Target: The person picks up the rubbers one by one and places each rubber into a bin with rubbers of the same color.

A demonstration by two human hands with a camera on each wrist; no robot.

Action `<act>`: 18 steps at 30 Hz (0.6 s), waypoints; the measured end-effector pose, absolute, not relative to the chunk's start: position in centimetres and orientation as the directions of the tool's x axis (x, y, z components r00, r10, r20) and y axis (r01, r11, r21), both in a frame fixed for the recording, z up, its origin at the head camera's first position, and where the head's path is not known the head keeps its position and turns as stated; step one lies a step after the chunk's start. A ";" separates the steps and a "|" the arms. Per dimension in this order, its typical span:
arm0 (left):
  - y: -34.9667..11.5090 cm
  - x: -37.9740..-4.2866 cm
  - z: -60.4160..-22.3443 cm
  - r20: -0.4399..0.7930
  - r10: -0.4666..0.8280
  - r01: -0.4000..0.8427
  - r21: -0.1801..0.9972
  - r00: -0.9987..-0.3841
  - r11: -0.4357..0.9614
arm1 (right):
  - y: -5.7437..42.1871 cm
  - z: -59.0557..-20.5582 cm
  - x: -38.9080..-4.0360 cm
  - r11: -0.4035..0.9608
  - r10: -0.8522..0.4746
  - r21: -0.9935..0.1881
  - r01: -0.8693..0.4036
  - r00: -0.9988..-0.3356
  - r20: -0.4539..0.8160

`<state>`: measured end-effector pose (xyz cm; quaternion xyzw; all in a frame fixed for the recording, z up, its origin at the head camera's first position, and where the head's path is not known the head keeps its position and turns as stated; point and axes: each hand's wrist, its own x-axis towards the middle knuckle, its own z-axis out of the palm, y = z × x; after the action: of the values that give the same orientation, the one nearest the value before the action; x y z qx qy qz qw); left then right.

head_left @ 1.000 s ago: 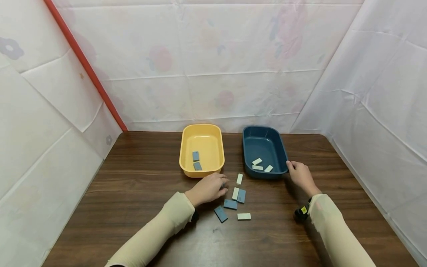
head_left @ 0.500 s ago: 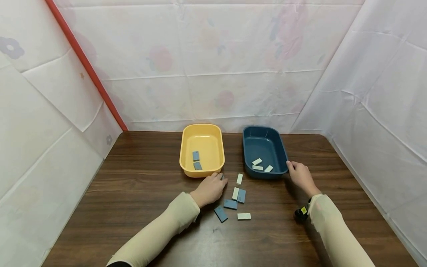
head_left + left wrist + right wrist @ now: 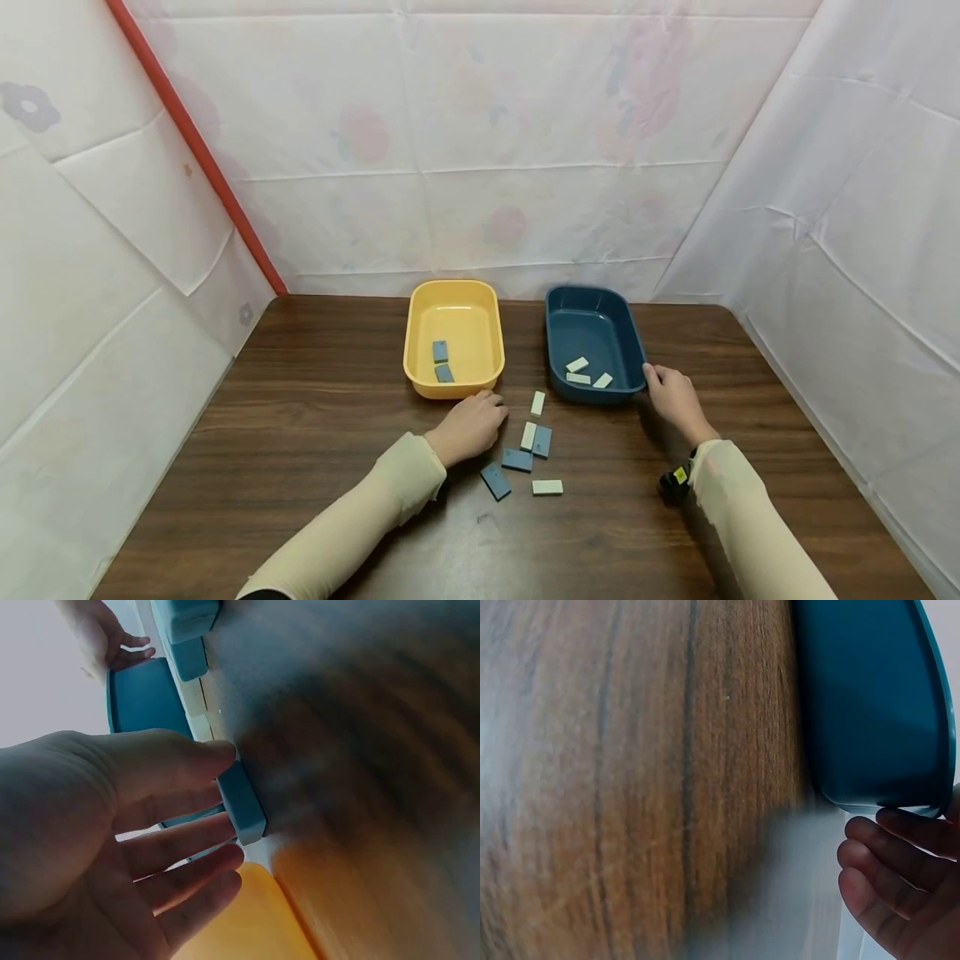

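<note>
My left hand [image 3: 468, 429] is low over the table, just in front of the yellow tub [image 3: 491, 387]. In the left wrist view its thumb and fingers pinch a blue rectangular tile [image 3: 241, 804]; from the head view that tile is hidden. To its right lie several loose tiles, among them a blue tile [image 3: 517, 460], a blue tile [image 3: 495, 482], a pale tile [image 3: 537, 404] and a pale tile [image 3: 547, 487]. My right hand [image 3: 677, 402] grips the near right corner of the dark blue tub [image 3: 592, 300], thumb at the rim and fingers beneath it.
Two blue tiles [image 3: 440, 352] lie inside the yellow tub, and three pale tiles [image 3: 577, 365] inside the blue one. Both tubs stand near the back edge of the wooden table [image 3: 300, 433]. White patterned sheets [image 3: 465, 150] hang behind and at the sides.
The left hand has shifted slightly and closed over a blue tile that showed beside its fingers earlier. The right hand has stayed at the blue tub's corner.
</note>
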<state>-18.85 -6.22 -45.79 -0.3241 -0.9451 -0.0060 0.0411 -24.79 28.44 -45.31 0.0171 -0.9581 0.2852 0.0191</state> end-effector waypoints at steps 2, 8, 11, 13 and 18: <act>-6.3 -18.9 -45.7 0.077 0.620 0.622 0.008 -0.781 0.783 | 28.4 -45.3 -24.8 0.835 -0.025 -0.548 -0.046 -0.999 0.046; -6.4 -18.9 -45.2 0.040 0.652 0.653 0.020 -0.757 0.757 | 28.5 -45.4 -24.7 0.835 -0.017 -0.549 -0.035 -0.999 0.037; -6.5 -19.0 -45.1 0.042 0.665 0.666 0.014 -0.745 0.745 | 28.5 -45.4 -24.7 0.837 -0.015 -0.546 -0.031 -0.999 0.033; -6.6 -19.0 -45.0 0.040 0.668 0.669 0.017 -0.743 0.743 | 28.4 -45.3 -24.6 0.834 -0.019 -0.550 -0.034 -0.999 0.034; -6.8 -19.1 -45.0 0.039 0.670 0.671 0.057 -0.742 0.739 | 28.3 -45.0 -24.5 0.830 -0.026 -0.556 -0.043 -0.999 0.038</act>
<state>-19.06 -6.78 -45.03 -0.3594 -0.9326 -0.0336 0.0077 -24.49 28.32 -45.01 0.0181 -0.9565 0.2909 0.0143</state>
